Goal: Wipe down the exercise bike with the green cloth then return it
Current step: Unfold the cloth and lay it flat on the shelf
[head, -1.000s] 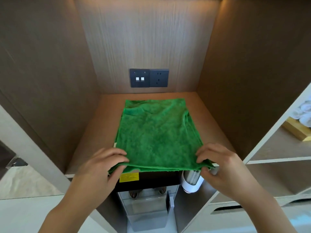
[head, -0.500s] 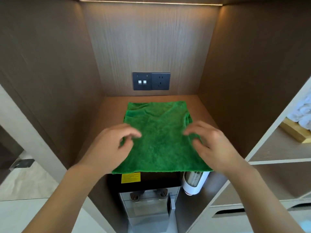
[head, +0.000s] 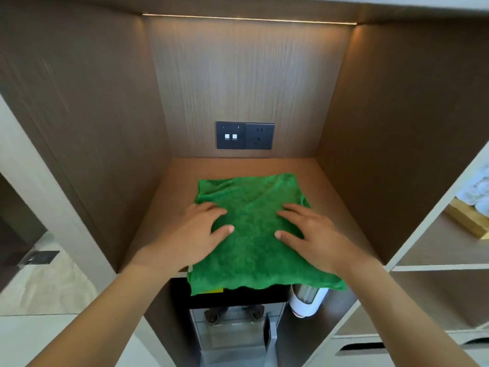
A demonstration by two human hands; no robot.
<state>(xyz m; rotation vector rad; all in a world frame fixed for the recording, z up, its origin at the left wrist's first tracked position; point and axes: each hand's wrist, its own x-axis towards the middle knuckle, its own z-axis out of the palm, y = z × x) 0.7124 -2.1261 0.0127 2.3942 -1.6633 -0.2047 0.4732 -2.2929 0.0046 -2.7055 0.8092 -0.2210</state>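
— Where's the green cloth (head: 254,231)?

— Folded flat on the wooden shelf (head: 169,205), its front edge hanging over the lip. The left hand (head: 197,231) and right hand (head: 311,234) both press on it — fingers straight, grasping nothing.

— How will it handle?

— Soft, light and limp, I'd judge; pinch the overhanging edge. Rolled white towels (head: 476,192) fill the cubby at right.

green cloth (head: 254,234): fuzzy matt microfibre | shelf (head: 164,207): smooth matt wood | socket plate (head: 244,135): dark matt plastic
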